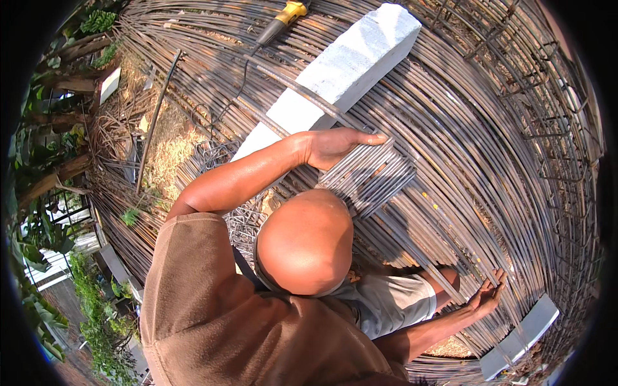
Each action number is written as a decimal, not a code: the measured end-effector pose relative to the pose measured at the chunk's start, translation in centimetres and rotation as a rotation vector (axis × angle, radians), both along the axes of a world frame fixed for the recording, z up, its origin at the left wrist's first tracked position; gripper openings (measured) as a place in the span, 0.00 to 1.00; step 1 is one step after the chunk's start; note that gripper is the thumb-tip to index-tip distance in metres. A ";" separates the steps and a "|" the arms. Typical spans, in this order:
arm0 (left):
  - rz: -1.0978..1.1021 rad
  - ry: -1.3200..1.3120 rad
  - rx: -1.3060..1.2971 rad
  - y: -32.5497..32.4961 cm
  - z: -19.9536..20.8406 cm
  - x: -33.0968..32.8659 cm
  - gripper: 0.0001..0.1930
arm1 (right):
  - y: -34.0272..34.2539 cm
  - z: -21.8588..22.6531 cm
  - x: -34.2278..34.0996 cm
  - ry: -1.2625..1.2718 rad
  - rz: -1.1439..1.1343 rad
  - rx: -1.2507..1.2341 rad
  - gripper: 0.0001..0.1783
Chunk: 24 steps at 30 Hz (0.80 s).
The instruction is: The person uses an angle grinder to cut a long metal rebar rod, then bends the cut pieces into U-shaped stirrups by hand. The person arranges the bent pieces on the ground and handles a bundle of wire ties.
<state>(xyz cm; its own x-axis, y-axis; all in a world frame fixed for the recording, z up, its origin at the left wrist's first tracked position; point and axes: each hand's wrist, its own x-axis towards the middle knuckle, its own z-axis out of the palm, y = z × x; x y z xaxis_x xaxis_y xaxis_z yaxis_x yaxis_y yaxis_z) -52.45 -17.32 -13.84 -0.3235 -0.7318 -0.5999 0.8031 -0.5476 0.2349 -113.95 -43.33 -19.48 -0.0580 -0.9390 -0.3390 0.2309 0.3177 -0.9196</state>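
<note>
My left hand (335,147) is closed on one end of a stack of thin bent steel stirrups (370,179), its thumb stretched along the upper edge and its other fingers hidden. Long rebar rods (290,80) pass beside that hand and over a white block (357,58). Farther right and nearer me, my right hand (486,297) is spread at the ends of a pair of rods (418,254), fingers apart and pointing away. Whether its palm touches those rods, I cannot tell.
Long rusty rebar (476,148) covers the ground all around. A yellow and black power tool (283,19) with a cord lies at the back. Loose stirrups (241,225) are heaped at left. A grey block (521,334) sits at lower right, rebar cages (547,96) along the right.
</note>
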 end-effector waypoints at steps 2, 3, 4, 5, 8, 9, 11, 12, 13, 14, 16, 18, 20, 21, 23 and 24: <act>-0.045 0.032 -0.027 -0.8 -0.7 -0.1 0.22 | -0.6 -0.1 -1.8 0.030 0.064 0.058 0.36; -0.062 -0.008 -0.019 -0.8 0.3 -0.2 0.22 | -0.3 0.8 -1.5 0.051 0.067 0.107 0.36; -0.079 -0.048 -0.009 -0.8 0.8 -0.2 0.23 | -0.1 1.5 -1.0 0.074 0.070 0.156 0.36; -0.095 -0.102 -0.009 -0.5 0.2 -0.2 0.25 | -0.1 2.0 0.0 0.047 -0.023 0.240 0.36; -0.183 -0.330 0.019 -0.9 2.4 0.0 0.30 | 2.5 4.1 1.8 0.163 0.079 0.343 0.38; -0.249 -0.660 -0.037 0.6 1.3 0.2 0.39 | 3.6 5.3 4.5 0.337 0.213 0.380 0.39; -0.380 -0.836 -0.016 1.3 2.2 2.4 0.38 | 6.1 7.5 8.2 0.611 0.382 0.316 0.31; -0.447 -0.926 -0.006 2.0 3.3 3.5 0.38 | 6.7 7.2 8.9 0.716 0.438 0.250 0.30; -0.390 -1.095 -0.040 3.0 5.9 4.3 0.33 | 7.4 9.7 12.5 0.864 0.465 0.149 0.27; -0.276 -1.204 -0.011 5.2 7.2 5.3 0.31 | 7.5 10.4 15.3 0.856 0.453 0.038 0.21; -0.076 -1.460 0.068 8.5 9.9 8.0 0.25 | 6.7 11.1 18.1 0.815 0.528 -0.217 0.18; 0.268 -1.837 0.271 12.8 10.9 10.6 0.24 | 7.4 12.8 24.1 0.809 0.594 -0.353 0.15; 0.504 -2.012 0.542 17.6 7.4 13.5 0.31 | 7.3 13.7 27.4 0.809 0.712 -0.415 0.13; 0.517 -1.894 0.601 19.8 5.1 14.0 0.34 | 7.9 14.4 29.4 0.749 0.825 -0.349 0.13; 0.524 -1.637 0.609 21.9 1.8 13.8 0.37 | 10.5 16.0 34.2 0.613 1.045 -0.196 0.12; 0.521 -1.490 0.569 22.8 0.5 12.7 0.37 | 11.9 16.1 36.4 0.798 1.187 -0.153 0.13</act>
